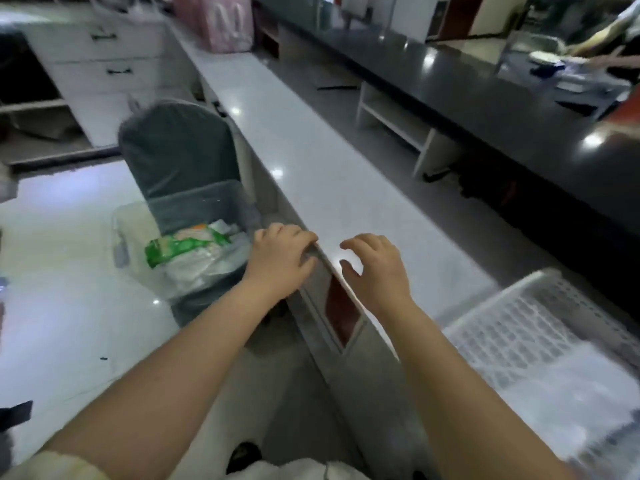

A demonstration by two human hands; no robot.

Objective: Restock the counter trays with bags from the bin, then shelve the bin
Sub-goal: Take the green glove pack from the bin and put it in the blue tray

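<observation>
Head view, one frame, partly blurred by motion.

Item 1, the bin (119, 233): a clear plastic container with a see-through wall and rim. It sits on the seat of a grey-covered chair (176, 147), which stands against the staff side of the white counter (311, 174). The bin is to the left of the counter edge and below its top.

Item 2, bin contents: a green-and-white printed bag (180, 245) lies on top. Beneath and beside it is a heap of clear plastic bags (207, 268), which rises above the rim on the counter side.

Item 3, the perforated white tray (540, 306): it stands on the counter at lower right. Pale, translucent bags (554, 372) lie in its near part; blur prevents a count.

Item 4, hands: the left hand (280, 258) rests on the counter edge just beside the bin, with its fingers (308, 242) close together and bent over the edge. The right hand (375, 268) is over the counter top, between the left hand and the tray. Its fingers (349, 244) are spread, loosely curled and holding nothing. Whether they touch the surface cannot be told.

Item 5, surroundings: a red panel (341, 313) is set into the counter's front face, and a dark counter (485, 105) runs parallel beyond the aisle.
</observation>
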